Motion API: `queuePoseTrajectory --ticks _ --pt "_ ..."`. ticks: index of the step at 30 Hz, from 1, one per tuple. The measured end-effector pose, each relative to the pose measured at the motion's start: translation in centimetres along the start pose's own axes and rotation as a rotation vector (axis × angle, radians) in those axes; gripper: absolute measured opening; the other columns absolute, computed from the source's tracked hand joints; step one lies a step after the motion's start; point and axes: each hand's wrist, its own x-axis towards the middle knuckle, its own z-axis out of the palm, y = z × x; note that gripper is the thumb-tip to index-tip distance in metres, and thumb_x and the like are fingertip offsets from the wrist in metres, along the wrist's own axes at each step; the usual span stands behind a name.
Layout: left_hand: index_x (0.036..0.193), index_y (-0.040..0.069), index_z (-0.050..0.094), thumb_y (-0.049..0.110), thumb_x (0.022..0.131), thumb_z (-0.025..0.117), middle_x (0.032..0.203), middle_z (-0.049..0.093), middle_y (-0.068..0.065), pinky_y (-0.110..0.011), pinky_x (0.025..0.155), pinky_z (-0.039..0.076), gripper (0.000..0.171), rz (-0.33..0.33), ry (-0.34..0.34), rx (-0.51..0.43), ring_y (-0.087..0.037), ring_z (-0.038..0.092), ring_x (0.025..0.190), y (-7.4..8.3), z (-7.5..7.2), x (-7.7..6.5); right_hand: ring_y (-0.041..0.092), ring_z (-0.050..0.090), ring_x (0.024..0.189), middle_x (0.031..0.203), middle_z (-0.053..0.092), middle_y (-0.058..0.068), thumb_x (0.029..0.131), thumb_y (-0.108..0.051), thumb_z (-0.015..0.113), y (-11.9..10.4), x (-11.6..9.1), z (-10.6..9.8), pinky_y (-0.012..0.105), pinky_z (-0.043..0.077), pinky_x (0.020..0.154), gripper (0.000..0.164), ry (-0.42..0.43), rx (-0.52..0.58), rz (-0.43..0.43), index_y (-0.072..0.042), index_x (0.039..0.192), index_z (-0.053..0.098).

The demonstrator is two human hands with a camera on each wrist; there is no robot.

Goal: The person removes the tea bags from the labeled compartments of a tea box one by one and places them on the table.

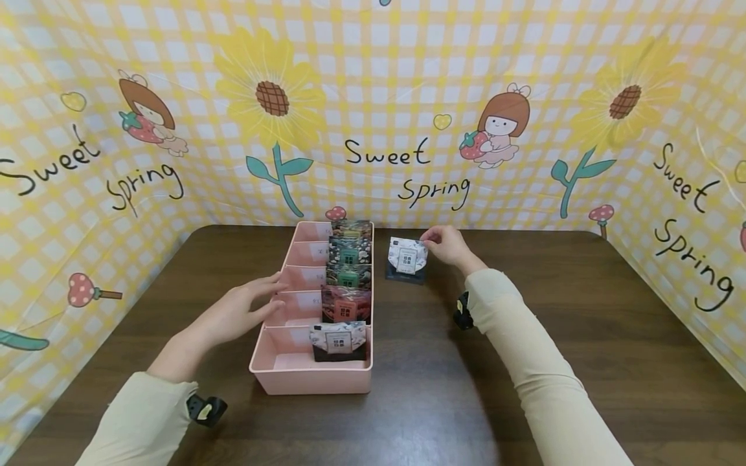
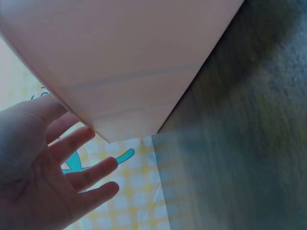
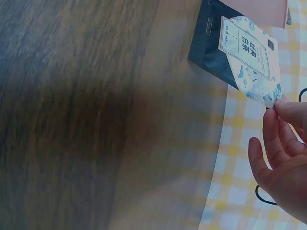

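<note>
Packet, pinched at its corner by the right hand, seems light, soft, best held there; left hand, fingers loosely spread, touches the box.

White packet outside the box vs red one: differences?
The right hand pinches the white packet; no hand touches the red packet. The white packet is outside the pink box; the red packet sits inside. The white packet's upper part is white, the red packet's red. Both are printed packets.
</note>
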Motion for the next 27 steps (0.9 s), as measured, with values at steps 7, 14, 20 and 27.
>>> queuePoseTrajectory --ticks 7,14,20,27 --pt "0.13 0.005 0.054 0.022 0.095 0.054 0.145 0.038 -0.025 -0.06 0.104 0.034 0.039 -0.009 -0.008 -0.005 -0.045 0.038 0.131 0.0 0.0 0.1 0.029 0.061 0.094 0.104 0.066 0.02 0.091 -0.007 0.054 0.2 0.3 0.5 0.038 0.05 0.083 0.019 0.011 -0.014 0.023 0.003 0.102 0.066" --pt "0.13 0.005 0.055 0.025 0.095 0.053 0.145 0.038 -0.024 -0.06 0.104 0.034 0.039 -0.011 -0.007 -0.003 -0.045 0.038 0.131 0.0 0.0 0.0 0.028 0.061 0.096 0.105 0.067 0.019 0.09 -0.005 0.054 0.0 0.7 1.1 0.038 0.05 0.085 0.02 0.012 -0.007 0.048 0.002 0.103 0.067" --pt "0.13 0.005 0.054 0.022 0.095 0.053 0.146 0.037 -0.024 -0.059 0.105 0.033 0.039 -0.023 -0.01 -0.005 -0.044 0.037 0.132 -0.1 0.0 0.0 0.027 0.061 0.097 0.107 0.067 0.018 0.089 -0.004 0.053 -0.1 1.2 1.8 0.038 0.05 0.087 0.021 0.0 0.009 0.045 0.001 0.104 0.067" --pt "0.129 0.005 0.055 0.022 0.095 0.053 0.145 0.038 -0.024 -0.059 0.104 0.034 0.038 -0.006 -0.001 -0.004 -0.044 0.038 0.131 -0.2 0.1 0.0 0.027 0.062 0.096 0.104 0.069 0.018 0.087 -0.003 0.053 -0.2 1.4 2.5 0.037 0.05 0.087 0.021 0.022 -0.009 0.053 0.001 0.102 0.068"
